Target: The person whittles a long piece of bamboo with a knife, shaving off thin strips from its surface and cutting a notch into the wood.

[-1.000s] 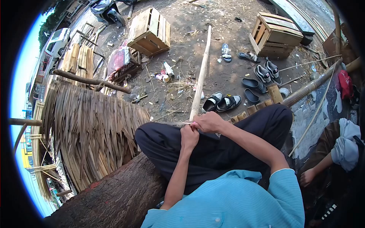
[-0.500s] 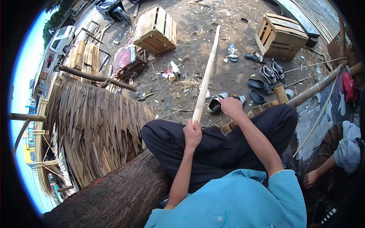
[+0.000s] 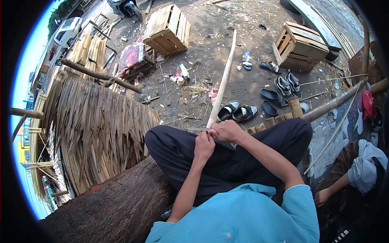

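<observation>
A long pale pole (image 3: 224, 79), whitish and stripped-looking like bamboo, slants up and away from my lap over the dirt ground. My left hand (image 3: 204, 146) is closed around its near end. Right beside it, my right hand (image 3: 227, 131) is closed at the same end of the pole, its fingers touching or almost touching the left. A thin dark strip (image 3: 197, 129) shows just left of the hands, across the pole's base; what the right fingers hold is mostly hidden. Both hands rest above my crossed legs in dark trousers (image 3: 259, 150).
Palm-leaf thatch (image 3: 101, 125) and a thick log (image 3: 113, 198) lie on my left. Wooden crates (image 3: 168, 32) (image 3: 300, 46), shoes (image 3: 269, 97) and litter are on the ground ahead. At right are a bamboo rail (image 3: 336, 101) and another person's arm (image 3: 334, 188).
My right hand has moved left and down from above my right knee to the pole's near end, meeting my left hand. The view has shifted slightly.
</observation>
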A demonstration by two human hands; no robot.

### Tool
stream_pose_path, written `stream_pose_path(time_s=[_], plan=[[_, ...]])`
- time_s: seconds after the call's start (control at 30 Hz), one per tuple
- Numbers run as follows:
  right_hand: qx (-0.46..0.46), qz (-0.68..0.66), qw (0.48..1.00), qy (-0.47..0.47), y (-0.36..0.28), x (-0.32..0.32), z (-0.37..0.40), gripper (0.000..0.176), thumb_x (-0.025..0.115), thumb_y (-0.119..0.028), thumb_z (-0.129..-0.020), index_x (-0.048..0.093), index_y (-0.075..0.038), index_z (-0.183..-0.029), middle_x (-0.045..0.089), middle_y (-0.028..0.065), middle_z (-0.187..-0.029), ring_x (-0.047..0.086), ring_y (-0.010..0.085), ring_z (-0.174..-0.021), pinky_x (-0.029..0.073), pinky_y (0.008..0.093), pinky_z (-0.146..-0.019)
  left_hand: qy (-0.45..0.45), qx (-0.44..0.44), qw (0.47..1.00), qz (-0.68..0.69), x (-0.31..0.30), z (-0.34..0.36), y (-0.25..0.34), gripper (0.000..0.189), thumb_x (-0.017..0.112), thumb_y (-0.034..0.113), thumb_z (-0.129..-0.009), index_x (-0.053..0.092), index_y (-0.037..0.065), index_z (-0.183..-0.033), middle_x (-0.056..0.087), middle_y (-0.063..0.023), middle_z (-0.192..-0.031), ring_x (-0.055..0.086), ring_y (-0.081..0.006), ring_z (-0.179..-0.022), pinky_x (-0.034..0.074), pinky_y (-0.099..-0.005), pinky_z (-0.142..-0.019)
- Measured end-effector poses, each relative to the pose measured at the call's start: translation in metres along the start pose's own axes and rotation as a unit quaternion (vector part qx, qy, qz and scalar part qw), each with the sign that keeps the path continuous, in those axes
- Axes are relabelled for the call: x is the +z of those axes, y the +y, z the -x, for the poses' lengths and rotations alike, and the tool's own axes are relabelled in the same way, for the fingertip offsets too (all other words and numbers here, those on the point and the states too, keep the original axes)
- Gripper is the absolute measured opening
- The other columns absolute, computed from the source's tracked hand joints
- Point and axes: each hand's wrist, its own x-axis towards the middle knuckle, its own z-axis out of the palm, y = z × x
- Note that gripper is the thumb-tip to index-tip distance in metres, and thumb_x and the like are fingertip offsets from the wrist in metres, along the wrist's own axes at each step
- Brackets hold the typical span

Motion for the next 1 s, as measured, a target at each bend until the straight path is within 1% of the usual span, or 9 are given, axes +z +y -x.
stream_pose_path(time_s=[0.1,0.13,0.23,0.37,0.43,0.6,0.77,0.9,1.0], plan=[[0.306,0.052,0.949,0.051,0.058,0.01,-0.001,0.051,0.039,-0.045,-0.098,0.065,-0.005,-0.081,0.066,0.0158,-0.067,0.067,0.0343,-0.065,0.051,0.0472,-0.055,0.002,-0.04,0.999,0.015,-0.007,0.0,0.008,0.018,0.051,0.013,-0.092,0.051,-0.005,-0.087,0.059,-0.0234,-0.063,0.061,-0.041,-0.06,0.044,-0.0455,-0.051],[0.298,0.104,0.947,-0.062,0.077,-0.013,0.003,0.055,0.038,-0.046,-0.098,0.068,-0.003,-0.082,0.067,0.0157,-0.07,0.068,0.0333,-0.069,0.052,0.0482,-0.057,0.012,-0.031,0.999,0.043,-0.008,0.008,0.009,0.019,0.051,0.013,-0.093,0.052,-0.004,-0.086,0.059,-0.0218,-0.062,0.062,-0.0386,-0.059,0.045,-0.044,-0.051],[0.283,0.051,0.957,0.037,0.059,-0.012,-0.008,0.059,0.033,-0.044,-0.1,0.068,0.001,-0.085,0.067,0.023,-0.083,0.066,0.0399,-0.08,0.051,0.0512,-0.068,0.038,-0.019,0.996,0.075,-0.015,-0.008,0.004,0.021,0.05,0.015,-0.093,0.052,-0.004,-0.085,0.06,-0.018,-0.061,0.065,-0.0321,-0.057,0.046,-0.0404,-0.051],[0.378,0.013,0.925,0.009,0.049,-0.006,-0.009,0.058,0.03,-0.042,-0.1,0.066,0.002,-0.092,0.067,0.0244,-0.089,0.065,0.0404,-0.085,0.051,0.0515,-0.074,0.035,-0.053,0.992,0.109,-0.01,-0.007,0.001,0.024,0.049,0.017,-0.094,0.053,-0.005,-0.083,0.06,-0.0148,-0.058,0.064,-0.0244,-0.054,0.046,-0.0378,-0.051],[0.398,-0.001,0.917,0.0,0.053,-0.009,-0.009,0.058,0.028,-0.043,-0.101,0.064,0.003,-0.098,0.067,0.0239,-0.093,0.066,0.0396,-0.087,0.051,0.0504,-0.075,0.025,-0.1,0.975,0.195,-0.006,-0.006,-0.009,0.024,0.046,0.018,-0.097,0.053,-0.003,-0.087,0.056,-0.0064,-0.058,0.053,-0.0117,-0.048,0.041,-0.0294,-0.044],[0.2,-0.037,0.97,0.134,0.034,-0.015,-0.008,0.044,0.036,-0.04,-0.099,0.055,-0.004,-0.084,0.06,0.0223,-0.065,0.062,0.0421,-0.067,0.047,0.0525,-0.06,-0.012,-0.19,0.919,0.346,-0.01,-0.012,-0.009,0.022,0.043,0.019,-0.1,0.051,0.0,-0.091,0.051,-0.0004,-0.061,0.042,-0.0028,-0.045,0.033,-0.0194,-0.04],[-0.002,-0.042,0.999,0.012,0.007,0.017,-0.011,0.031,0.043,-0.034,-0.097,0.05,-0.005,-0.088,0.057,0.0203,-0.062,0.059,0.0409,-0.062,0.046,0.0499,-0.055,-0.017,-0.216,0.894,0.391,-0.007,-0.014,-0.014,0.022,0.044,0.02,-0.1,0.05,0.001,-0.089,0.05,-0.0002,-0.062,0.04,-0.003,-0.043,0.032,-0.0198,-0.037],[0.248,0.054,0.965,0.063,0.051,0.014,-0.021,0.041,0.037,-0.042,-0.099,0.053,-0.006,-0.086,0.06,0.022,-0.064,0.061,0.0426,-0.063,0.048,0.0507,-0.058,-0.011,-0.25,0.88,0.404,-0.007,-0.006,-0.015,0.022,0.043,0.02,-0.1,0.05,0.002,-0.09,0.048,0.0002,-0.062,0.038,-0.0027,-0.042,0.029,-0.0197,-0.036],[0.16,0.031,0.981,0.104,0.05,-0.007,-0.021,0.041,0.037,-0.041,-0.099,0.053,-0.006,-0.087,0.06,0.023,-0.065,0.061,0.0433,-0.064,0.049,0.0509,-0.057,-0.021,-0.253,0.858,0.446,-0.013,-0.025,-0.01,0.022,0.042,0.021,-0.101,0.05,0.003,-0.091,0.047,0.0,-0.062,0.036,-0.0025,-0.041,0.026,-0.0198,-0.036]])
